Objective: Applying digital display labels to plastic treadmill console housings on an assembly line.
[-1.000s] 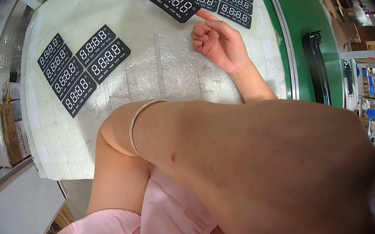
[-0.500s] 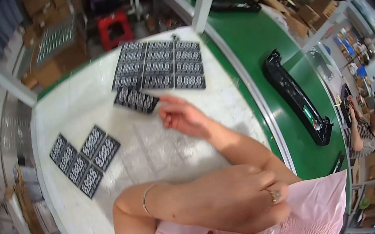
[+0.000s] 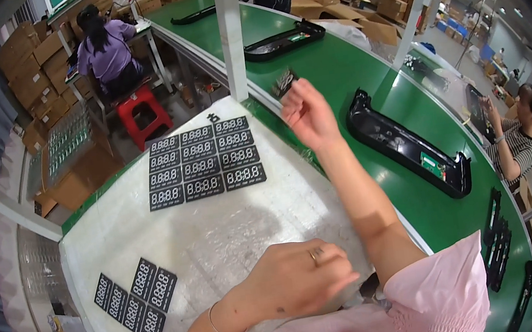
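My right hand (image 3: 310, 114) reaches over the near edge of the green conveyor, its fingers closed on a small black digit display panel (image 3: 285, 83), blurred by motion. Close to my body, my left hand (image 3: 297, 277) is curled with its back toward me; whatever its fingers hold, if anything, is hidden. On the white table, a block of similar black display panels (image 3: 202, 168) with pale digits lies in rows. A smaller slanted group of display panels (image 3: 137, 302) lies at the lower left of the table.
Black elongated housings ride the green conveyor (image 3: 328, 77); the nearest housing (image 3: 404, 144) has a green circuit board. A white post (image 3: 233, 43) rises at the table's far corner. Co-workers sit beyond, near a red stool (image 3: 144, 115) and at the right. Cartons are stacked at the back.
My right hand has moved from the table to the far right, over the conveyor, taking a display panel with it. The view has tilted up, showing more of the room.
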